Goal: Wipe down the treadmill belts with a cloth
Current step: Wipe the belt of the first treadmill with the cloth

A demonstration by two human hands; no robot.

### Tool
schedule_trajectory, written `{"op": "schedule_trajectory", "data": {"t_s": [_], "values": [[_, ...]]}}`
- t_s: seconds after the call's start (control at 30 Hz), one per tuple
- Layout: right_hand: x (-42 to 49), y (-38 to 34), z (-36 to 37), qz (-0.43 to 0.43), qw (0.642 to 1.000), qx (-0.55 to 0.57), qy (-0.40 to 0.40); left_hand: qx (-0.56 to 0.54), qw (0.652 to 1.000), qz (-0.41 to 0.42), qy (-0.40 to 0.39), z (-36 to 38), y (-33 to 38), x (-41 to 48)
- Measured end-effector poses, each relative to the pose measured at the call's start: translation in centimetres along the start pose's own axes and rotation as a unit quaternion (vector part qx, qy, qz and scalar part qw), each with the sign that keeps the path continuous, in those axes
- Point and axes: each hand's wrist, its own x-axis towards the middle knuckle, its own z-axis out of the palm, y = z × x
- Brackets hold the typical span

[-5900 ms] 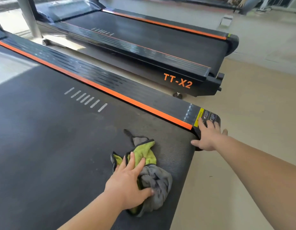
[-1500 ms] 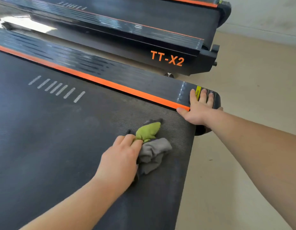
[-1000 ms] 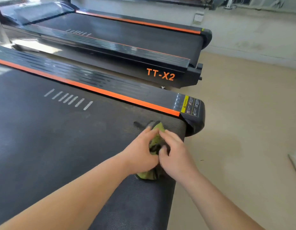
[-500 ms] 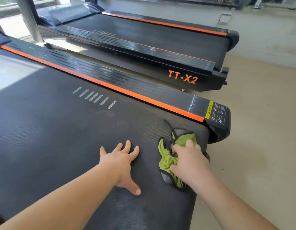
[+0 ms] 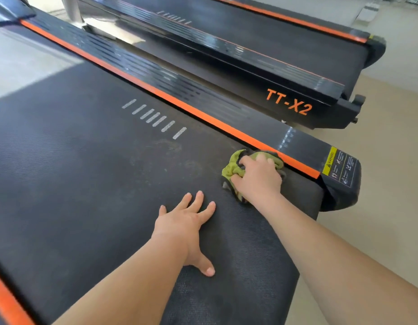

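The near treadmill's black textured belt (image 5: 74,174) fills the left and middle of the head view. A bunched green and grey cloth (image 5: 231,170) lies on the belt beside the orange stripe of the right side rail (image 5: 269,137), near the belt's rear end. My right hand (image 5: 257,178) presses down on the cloth, its fingers curled over the bunch. My left hand (image 5: 187,226) lies flat on the belt with fingers spread, a short way left of and nearer than the cloth. Faint pale smears mark the belt (image 5: 166,156) ahead of the left hand.
A second treadmill (image 5: 250,43) marked TT-X2 stands parallel on the far side, with a narrow gap between. The rail's black end cap (image 5: 341,181) bears a yellow warning label. Beige floor (image 5: 390,160) lies to the right. A metal upright (image 5: 72,8) rises at the top left.
The cloth passed from my left hand to my right. Since half a second ago my right hand has pushed it forward, up against the orange stripe. My left hand stays flat on the belt.
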Motion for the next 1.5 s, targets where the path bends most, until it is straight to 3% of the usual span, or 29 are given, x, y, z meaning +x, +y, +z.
{"op": "schedule_trajectory", "data": {"t_s": [0.13,0.2,0.27,0.33,0.43,0.5,0.63,0.7,0.83,0.93,1.0,1.07,1.13,1.2,1.23,1.3,1.4,1.5], "values": [[-5.9,0.9,-0.1,-0.188,0.979,-0.013,-0.073,-0.003,1.000,0.001,0.002,-0.2,0.1,0.1],[-4.6,3.6,-1.2,-0.207,0.973,-0.063,-0.085,-0.007,1.000,0.001,0.000,-0.2,0.1,0.0],[-1.2,7.2,-2.1,-0.142,0.982,-0.116,-0.053,-0.012,1.000,0.000,-0.002,-0.1,0.0,0.1],[1.2,9.8,-2.8,-0.017,0.993,-0.119,-0.002,-0.015,1.000,0.001,0.000,0.1,0.0,0.2],[0.0,7.6,-1.0,0.089,0.989,-0.096,0.071,-0.018,1.000,0.000,0.005,0.1,-0.1,0.2],[-2.4,4.2,0.0,0.095,0.991,-0.043,0.078,-0.018,1.000,-0.001,0.002,0.2,0.0,0.2],[-8.0,1.2,0.9,-0.097,0.995,-0.023,-0.025,-0.004,1.000,0.000,0.005,-0.1,0.1,0.0],[-7.0,3.4,-0.3,-0.134,0.988,-0.060,-0.044,-0.010,1.000,0.000,0.006,-0.1,0.1,-0.1],[-1.1,9.7,-2.2,0.068,0.991,-0.115,0.011,-0.015,1.000,0.001,0.006,0.2,0.0,0.0],[-1.7,8.0,-1.4,0.105,0.989,-0.101,0.041,-0.013,1.000,-0.003,0.010,0.2,0.1,0.0],[-4.0,5.1,-0.5,0.050,0.996,-0.067,0.024,-0.008,1.000,-0.004,0.009,0.1,0.1,-0.1],[-7.1,3.1,0.2,-0.067,0.996,-0.065,0.003,-0.008,1.000,-0.002,0.008,0.0,0.1,-0.1],[-10.2,3.2,0.3,-0.199,0.978,-0.057,-0.037,-0.007,1.000,0.003,0.006,-0.1,0.1,0.0],[-9.6,5.6,-0.6,-0.262,0.959,-0.079,-0.070,-0.010,1.000,0.002,0.002,-0.1,0.1,0.0],[-8.1,7.2,-1.2,-0.242,0.961,-0.115,-0.069,-0.011,1.000,0.002,0.001,0.0,0.1,0.0],[-4.2,10.7,-2.4,-0.112,0.974,-0.196,-0.036,-0.012,1.000,0.002,0.002,0.1,0.1,0.0],[-1.6,12.4,-2.1,0.088,0.989,-0.117,0.030,-0.014,1.000,0.001,0.004,0.2,0.1,0.1],[-3.4,9.3,-0.6,0.119,0.989,-0.059,0.059,-0.014,1.000,0.001,0.003,0.1,0.1,0.1]]}}
